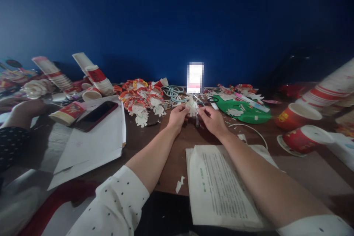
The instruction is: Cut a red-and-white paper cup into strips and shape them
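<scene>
A small white paper cutout with jagged edges is held up over the table between my two hands. The fingers of my left hand pinch its left side. At its right edge, my right hand is closed with thumb and fingertips on the paper. Beyond my right hand lies a green sheet bearing white paper scraps and a marker. To the left of my hands sits a pile of red patterned paper-cup pieces with white cut edges.
A printed booklet lies under my right forearm. Red paper cups stand and lie at the right. On the left are white sheets, a phone, stacked cups and another person's hand. A lit, blurred screen stands behind.
</scene>
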Demonstrator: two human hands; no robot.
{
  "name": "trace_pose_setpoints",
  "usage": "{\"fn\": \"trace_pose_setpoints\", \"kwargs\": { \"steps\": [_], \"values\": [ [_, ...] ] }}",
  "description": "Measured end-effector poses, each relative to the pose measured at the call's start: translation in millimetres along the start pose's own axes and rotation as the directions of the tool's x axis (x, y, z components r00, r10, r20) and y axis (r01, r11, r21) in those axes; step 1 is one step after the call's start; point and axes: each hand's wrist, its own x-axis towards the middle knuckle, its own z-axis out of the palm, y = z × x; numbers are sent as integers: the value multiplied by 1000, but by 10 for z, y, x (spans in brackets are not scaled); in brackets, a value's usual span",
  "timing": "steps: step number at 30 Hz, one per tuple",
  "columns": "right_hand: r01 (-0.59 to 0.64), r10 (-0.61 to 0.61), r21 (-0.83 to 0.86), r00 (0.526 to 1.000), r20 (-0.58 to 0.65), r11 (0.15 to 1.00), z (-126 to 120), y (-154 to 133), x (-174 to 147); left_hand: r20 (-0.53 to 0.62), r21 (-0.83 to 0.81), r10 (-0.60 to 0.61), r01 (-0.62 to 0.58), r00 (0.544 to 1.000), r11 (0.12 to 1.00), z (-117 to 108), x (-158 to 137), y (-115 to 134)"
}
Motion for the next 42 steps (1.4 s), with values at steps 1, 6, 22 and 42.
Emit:
{"fn": "trace_pose_setpoints", "kwargs": {
  "steps": [1,6,22,42],
  "values": [
    [8,-8,7,1000,18,1000,6,-7,-4,4,1,-5,5,1000,1000,4,-3,2],
    [-11,10,15,998,57,1000,26,-44,-14,51,-5,-7,7,999,1000,9,-6,-8],
    [-14,14,-1,1000,17,1000,22,-23,8,56,-27,-64,65,996,998,28,-34,25],
    [-34,32,28,997,71,999,32,0,-3,23,-45,-56,57,998,997,2,2,-6]
  ]
}}
